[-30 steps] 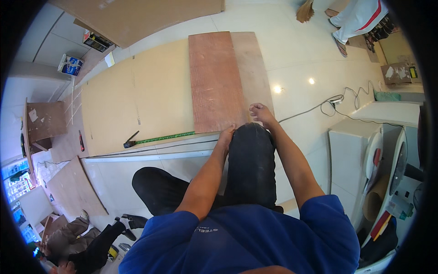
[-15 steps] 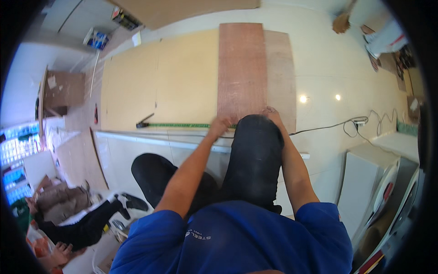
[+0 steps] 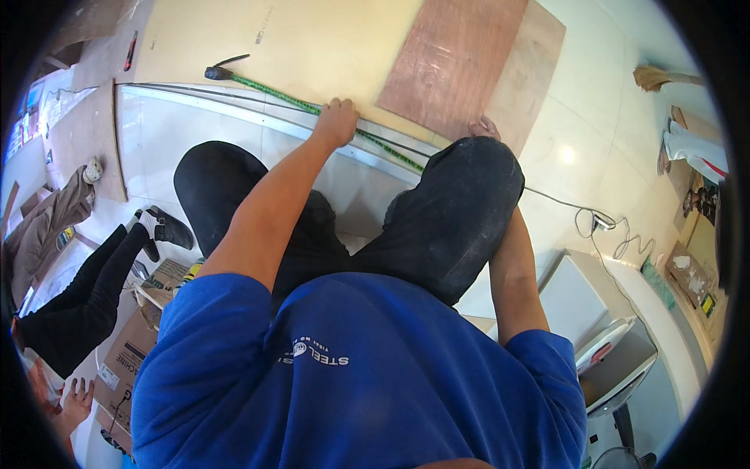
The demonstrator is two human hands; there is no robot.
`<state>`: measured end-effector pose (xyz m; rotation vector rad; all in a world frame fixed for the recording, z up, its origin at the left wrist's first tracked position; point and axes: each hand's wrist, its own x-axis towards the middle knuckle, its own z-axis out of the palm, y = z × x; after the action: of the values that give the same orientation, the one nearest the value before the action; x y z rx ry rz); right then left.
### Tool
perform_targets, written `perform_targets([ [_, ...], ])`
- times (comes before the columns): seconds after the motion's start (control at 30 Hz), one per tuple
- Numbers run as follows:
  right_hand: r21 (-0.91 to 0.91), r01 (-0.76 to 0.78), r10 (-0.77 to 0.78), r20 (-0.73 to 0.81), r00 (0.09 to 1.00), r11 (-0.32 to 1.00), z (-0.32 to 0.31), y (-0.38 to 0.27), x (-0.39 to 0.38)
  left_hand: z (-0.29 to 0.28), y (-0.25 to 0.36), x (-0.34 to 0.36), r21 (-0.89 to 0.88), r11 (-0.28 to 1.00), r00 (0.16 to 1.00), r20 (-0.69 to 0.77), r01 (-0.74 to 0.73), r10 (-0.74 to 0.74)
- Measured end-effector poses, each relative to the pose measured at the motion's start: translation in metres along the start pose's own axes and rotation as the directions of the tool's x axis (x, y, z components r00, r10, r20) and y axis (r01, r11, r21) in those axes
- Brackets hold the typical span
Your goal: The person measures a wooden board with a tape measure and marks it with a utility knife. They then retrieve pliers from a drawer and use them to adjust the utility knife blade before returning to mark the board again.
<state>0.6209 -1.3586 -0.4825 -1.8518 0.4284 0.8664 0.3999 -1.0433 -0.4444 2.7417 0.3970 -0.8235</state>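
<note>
My left hand (image 3: 337,123) is closed around the green blade of a tape measure (image 3: 273,91). Its black case (image 3: 219,73) rests on a pale yellow board (image 3: 312,43), and the blade runs on past my hand toward my right knee. My right hand (image 3: 486,127) is mostly hidden behind that knee. Its visible fingers look curled at the near end of a reddish-brown plywood panel (image 3: 453,66); what they hold, if anything, cannot be made out. A lighter plywood panel (image 3: 525,74) lies partly under the reddish one.
A pale straight strip (image 3: 203,109) and a dark cable lie along the board's near edge. A red-and-black cutter knife (image 3: 130,50) is at upper left. Another person's legs (image 3: 94,281) stretch in from the left. A cable adapter (image 3: 603,222), a white cabinet (image 3: 582,289) and a broom (image 3: 652,78) are on the right.
The view has tilted and turned, bringing the boards higher in the picture. My left hand is farther left along the tape blade, exposing more blade on its right. My knees are wider apart.
</note>
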Motion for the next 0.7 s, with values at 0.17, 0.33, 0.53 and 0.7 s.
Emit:
perform_targets([
  [0.17,-0.012,0.107,-0.108,-0.041,0.993,0.994,0.009,0.018,0.001,0.008,-0.008,0.028,-0.360,0.929,0.991,-0.069,0.083,-0.115],
  [0.33,-0.170,0.398,-0.405,-0.007,0.914,0.901,0.022,0.026,-0.009,0.024,0.032,0.083,-0.634,0.772,0.972,-0.141,0.057,-0.188],
  [0.53,-0.150,0.348,-0.350,0.013,0.937,0.925,0.029,0.044,-0.031,0.020,0.023,0.046,-0.737,0.675,0.994,-0.039,0.038,-0.099],
  [0.7,-0.569,0.331,-0.504,-0.174,0.846,0.753,0.049,0.056,-0.042,0.017,0.016,0.016,-0.901,0.371,0.968,0.165,0.226,-0.188],
])
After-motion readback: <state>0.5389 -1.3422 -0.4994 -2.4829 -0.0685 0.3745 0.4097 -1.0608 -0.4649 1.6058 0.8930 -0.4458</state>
